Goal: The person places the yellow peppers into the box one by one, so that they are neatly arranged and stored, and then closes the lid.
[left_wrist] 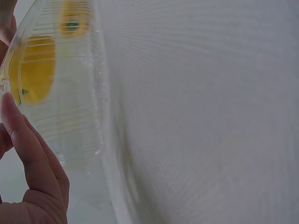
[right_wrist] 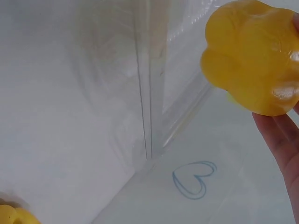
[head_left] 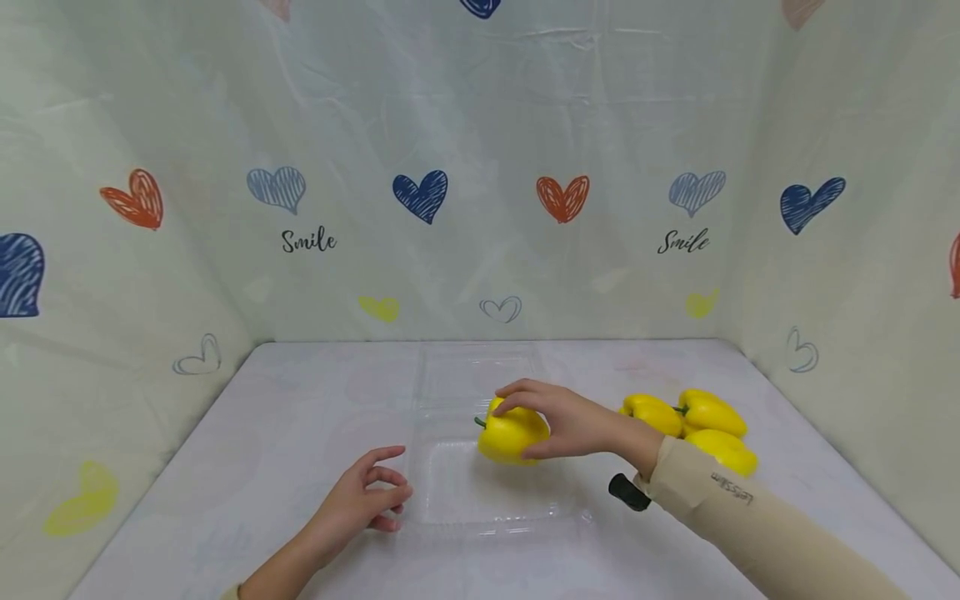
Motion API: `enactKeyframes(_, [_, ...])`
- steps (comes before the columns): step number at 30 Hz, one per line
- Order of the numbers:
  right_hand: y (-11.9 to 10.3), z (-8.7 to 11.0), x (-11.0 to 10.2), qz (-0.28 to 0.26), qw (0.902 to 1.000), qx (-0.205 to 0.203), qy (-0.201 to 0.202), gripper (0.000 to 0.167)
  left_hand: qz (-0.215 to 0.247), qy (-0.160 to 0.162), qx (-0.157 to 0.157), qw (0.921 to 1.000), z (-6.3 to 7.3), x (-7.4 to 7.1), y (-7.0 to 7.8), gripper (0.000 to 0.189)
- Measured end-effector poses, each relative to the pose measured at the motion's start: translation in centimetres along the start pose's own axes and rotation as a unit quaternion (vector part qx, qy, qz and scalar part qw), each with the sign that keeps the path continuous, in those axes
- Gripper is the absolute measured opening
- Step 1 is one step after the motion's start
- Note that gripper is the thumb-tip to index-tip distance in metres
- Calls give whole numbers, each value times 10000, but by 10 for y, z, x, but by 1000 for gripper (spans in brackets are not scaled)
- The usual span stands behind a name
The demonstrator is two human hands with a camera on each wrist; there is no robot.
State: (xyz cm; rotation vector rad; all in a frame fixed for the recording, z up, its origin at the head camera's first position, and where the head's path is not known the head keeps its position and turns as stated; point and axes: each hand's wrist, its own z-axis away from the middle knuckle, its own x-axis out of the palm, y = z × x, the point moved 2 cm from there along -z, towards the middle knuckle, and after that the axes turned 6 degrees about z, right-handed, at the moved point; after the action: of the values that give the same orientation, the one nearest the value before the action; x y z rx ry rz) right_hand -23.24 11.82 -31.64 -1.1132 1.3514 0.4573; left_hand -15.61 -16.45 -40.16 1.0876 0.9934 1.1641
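1. Pepper, yellow, stem toward nine o'clock — pinched between thumb and fingers of the right hand, over the clear box.
2. Left hand sits by the box's nine o'clock wall, fingers apart, loosely bent; I can't tell whether they touch.
3. That slick skin could slip from the pinch, I'd say.
4. Thin plastic might skid if nudged — the left hand isn't gripping it.

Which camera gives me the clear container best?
The head view: it frames the whole clear container, though the right hand and a yellow pepper cover part. Left wrist shows a ribbed side, cropped; right wrist, only a section near the top.
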Motion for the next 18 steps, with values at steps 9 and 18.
enactKeyframes(9, [-3,-17,6,7,9997,-193,-130,45,-71,180,-104,9998,0,1,0,63])
enactKeyframes(18, [-7,-33,11,4,9993,-171,-334,44,-187,381,-257,9988,-1,2,-1,63])
